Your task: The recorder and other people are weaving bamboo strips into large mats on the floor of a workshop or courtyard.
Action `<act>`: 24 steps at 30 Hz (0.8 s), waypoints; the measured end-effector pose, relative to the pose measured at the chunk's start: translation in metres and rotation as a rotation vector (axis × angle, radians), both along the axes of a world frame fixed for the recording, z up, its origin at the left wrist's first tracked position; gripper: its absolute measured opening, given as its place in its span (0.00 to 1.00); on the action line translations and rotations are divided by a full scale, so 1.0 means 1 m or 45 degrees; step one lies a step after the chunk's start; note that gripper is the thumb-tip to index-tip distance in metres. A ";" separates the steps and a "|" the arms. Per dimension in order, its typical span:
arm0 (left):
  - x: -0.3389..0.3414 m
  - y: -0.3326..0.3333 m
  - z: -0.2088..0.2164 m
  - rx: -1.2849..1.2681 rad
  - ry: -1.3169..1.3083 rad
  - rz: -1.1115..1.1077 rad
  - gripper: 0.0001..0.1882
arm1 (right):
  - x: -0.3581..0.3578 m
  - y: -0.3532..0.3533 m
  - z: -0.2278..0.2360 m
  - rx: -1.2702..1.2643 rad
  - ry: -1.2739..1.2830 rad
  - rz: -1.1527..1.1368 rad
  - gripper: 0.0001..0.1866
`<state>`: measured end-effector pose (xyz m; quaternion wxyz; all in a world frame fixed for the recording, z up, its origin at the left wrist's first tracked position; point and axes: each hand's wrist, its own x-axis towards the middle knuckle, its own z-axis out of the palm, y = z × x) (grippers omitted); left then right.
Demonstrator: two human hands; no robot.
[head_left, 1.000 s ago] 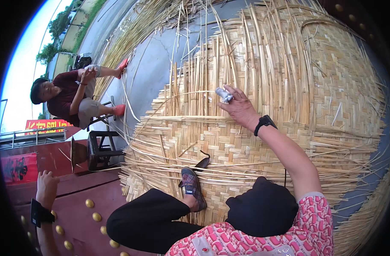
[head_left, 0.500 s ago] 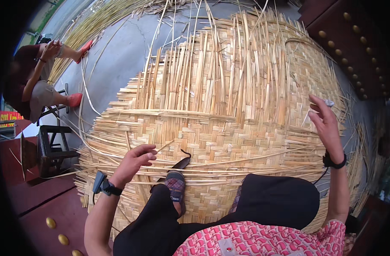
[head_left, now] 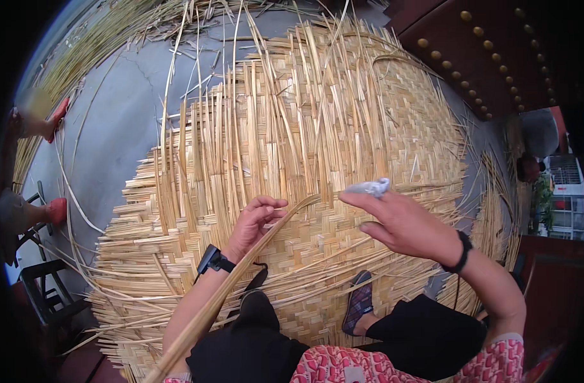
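A large woven mat (head_left: 304, 255) of split reed strips lies under me. From its middle a long flat bundle of reed strips (head_left: 221, 297) rises, bent back toward me over my left wrist and forearm. My left hand (head_left: 250, 223) is at the bundle's left edge, fingers loosely bent and apart; the bundle covers part of the palm. Across from it, my right hand (head_left: 403, 223) hovers over the mat, fingers stretched out, holding nothing. Silvery-white wrapping (head_left: 375, 186) covers one of its fingertips.
Loose upright strips (head_left: 241, 127) spread over the mat's far half. A dark curved tool (head_left: 257, 277) lies by my left foot; my right shoe (head_left: 359, 303) stands on the mat. Left are a dark stool (head_left: 46, 284) and a seated person's red shoes (head_left: 55, 210). A studded dark panel (head_left: 445, 38) stands far right.
The bundle that lay across the mat is now lifted and bent back toward me. My left hand moved right and away from me, my right hand moved left. The view has shifted right.
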<state>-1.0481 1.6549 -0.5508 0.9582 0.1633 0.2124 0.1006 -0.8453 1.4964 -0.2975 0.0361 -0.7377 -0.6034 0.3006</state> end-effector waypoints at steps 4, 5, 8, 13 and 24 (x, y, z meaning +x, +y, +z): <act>0.071 0.034 0.016 0.640 0.264 -0.529 0.21 | 0.004 0.018 -0.187 -0.119 -0.037 0.060 0.37; 0.067 0.053 0.014 0.703 0.338 -0.660 0.22 | -0.008 0.033 -0.186 -0.027 -0.032 0.013 0.29; 0.074 0.070 0.002 0.792 0.530 -0.687 0.19 | -0.002 0.048 -0.189 0.105 0.141 0.109 0.18; 0.089 0.018 0.007 0.942 0.441 -0.449 0.18 | -0.008 0.003 -0.205 0.732 -0.042 -0.239 0.12; 0.135 0.052 0.057 0.998 0.368 -0.910 0.31 | 0.000 0.023 -0.232 0.721 0.649 -1.402 0.05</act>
